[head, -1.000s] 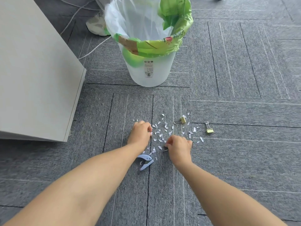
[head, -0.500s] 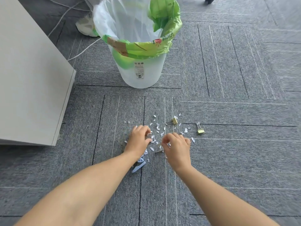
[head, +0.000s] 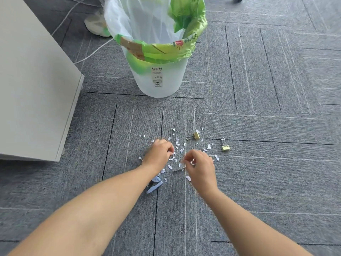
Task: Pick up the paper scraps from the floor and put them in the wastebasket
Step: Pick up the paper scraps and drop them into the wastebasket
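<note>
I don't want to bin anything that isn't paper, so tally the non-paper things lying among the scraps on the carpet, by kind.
Gold binder clips: 2
Light blue plastic clip: 1
Thin metal piece, kind unclear: 1
Total: 4

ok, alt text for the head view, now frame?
A person's left hand and right hand pick at small white paper scraps on grey carpet, the right pinching some. A white wastebasket with a green liner stands just beyond; two gold binder clips lie among and beside the scraps.
</note>
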`<state>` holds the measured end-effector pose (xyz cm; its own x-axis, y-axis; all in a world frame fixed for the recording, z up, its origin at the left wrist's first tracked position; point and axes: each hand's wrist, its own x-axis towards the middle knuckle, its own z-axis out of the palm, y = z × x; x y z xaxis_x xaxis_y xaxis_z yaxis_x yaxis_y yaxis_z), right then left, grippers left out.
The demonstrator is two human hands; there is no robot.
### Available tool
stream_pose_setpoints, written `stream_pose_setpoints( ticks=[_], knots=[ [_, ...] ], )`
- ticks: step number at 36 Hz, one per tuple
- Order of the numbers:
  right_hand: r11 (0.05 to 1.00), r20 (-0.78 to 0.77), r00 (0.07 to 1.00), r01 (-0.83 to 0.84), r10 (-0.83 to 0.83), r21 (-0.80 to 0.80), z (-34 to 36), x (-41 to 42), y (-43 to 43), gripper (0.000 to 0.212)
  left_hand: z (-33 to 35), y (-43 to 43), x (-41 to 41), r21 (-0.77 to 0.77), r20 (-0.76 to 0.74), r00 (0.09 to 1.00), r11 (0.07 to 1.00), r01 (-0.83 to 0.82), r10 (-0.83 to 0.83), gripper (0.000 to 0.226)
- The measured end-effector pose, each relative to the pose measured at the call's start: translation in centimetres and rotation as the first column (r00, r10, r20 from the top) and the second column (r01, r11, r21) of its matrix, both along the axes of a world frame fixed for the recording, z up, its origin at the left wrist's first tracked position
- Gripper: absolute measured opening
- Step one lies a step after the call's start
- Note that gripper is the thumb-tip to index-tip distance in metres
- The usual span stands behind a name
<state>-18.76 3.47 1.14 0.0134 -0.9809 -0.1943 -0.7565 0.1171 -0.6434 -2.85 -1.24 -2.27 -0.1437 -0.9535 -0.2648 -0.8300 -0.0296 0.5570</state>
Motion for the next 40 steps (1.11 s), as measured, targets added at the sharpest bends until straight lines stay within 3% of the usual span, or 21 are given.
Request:
stream_pose_setpoints(
  ticks=[8, 13, 22, 33, 37, 40],
  knots=[
    [1.0, 0.002, 1.0, -0.006, 0.006, -0.015, 0.1, -0.6, 0.4, 0.016, 0.3, 0.2, 0.2, 0.062, -0.115, 0.993, 0.998, -0.022, 0.029, 0.008],
    [1.0, -0.004, 1.0, 0.001, -0.001, -0.007, 0.0, -1.0, 0.6, 0.011, 0.2, 0.0, 0.3, 0.17, -0.101, 0.993, 0.982, 0.079, -0.063, 0.039],
    [1.0, -0.009, 1.0, -0.006, 0.006, -0.012, 0.5, -1.2, 0.3, 0.014, 0.7, -0.1, -0.5, 0.108, -0.024, 0.993, 0.987, 0.121, -0.119, 0.009],
    [1.0, 0.012, 1.0, 0.014, -0.014, -0.003, 1.1, -1.3, 0.6, 0.017, 0.9, 0.2, -1.0, 0.138, 0.018, 0.994, 0.985, 0.107, -0.11, 0.006],
    [1.0, 0.011, 1.0, 0.019, -0.019, 0.017, 2.5, -1.4, -0.1, 0.017, 2.3, 0.0, -0.4, 0.157, -0.101, 0.995, 0.987, 0.038, -0.022, 0.006],
    [0.999, 0.062, 0.997, 0.037, -0.034, -0.039, 5.1, -1.2, -1.8, 0.016, 5.9, -0.9, 0.5, 0.043, -0.227, 0.972, 0.998, -0.052, 0.06, 0.006]
  ],
)
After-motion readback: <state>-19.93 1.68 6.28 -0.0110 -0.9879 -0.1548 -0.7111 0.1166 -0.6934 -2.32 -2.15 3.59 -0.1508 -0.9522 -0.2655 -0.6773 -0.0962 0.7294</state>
